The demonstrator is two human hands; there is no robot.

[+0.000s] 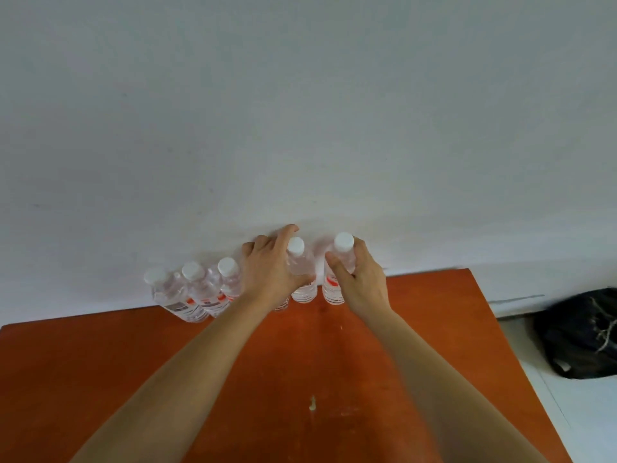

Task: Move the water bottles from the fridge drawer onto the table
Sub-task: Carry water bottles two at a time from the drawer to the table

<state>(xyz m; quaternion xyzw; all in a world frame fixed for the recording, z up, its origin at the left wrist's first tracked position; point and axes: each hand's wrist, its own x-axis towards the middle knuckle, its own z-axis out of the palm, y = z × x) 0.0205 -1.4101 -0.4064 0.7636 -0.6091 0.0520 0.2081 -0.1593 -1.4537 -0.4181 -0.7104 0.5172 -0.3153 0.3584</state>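
Several clear water bottles with white caps stand in a row along the far edge of the orange-brown table, against the white wall. My left hand grips one bottle near the row's right end, thumb in front, fingers behind. My right hand is wrapped around the rightmost bottle, which has a red-and-white label. Both held bottles rest upright on the table. Three more bottles stand to the left. No fridge drawer is in view.
A white wall rises directly behind the bottles. A black bag lies on the pale floor to the right of the table. Small pale specks mark the table's middle.
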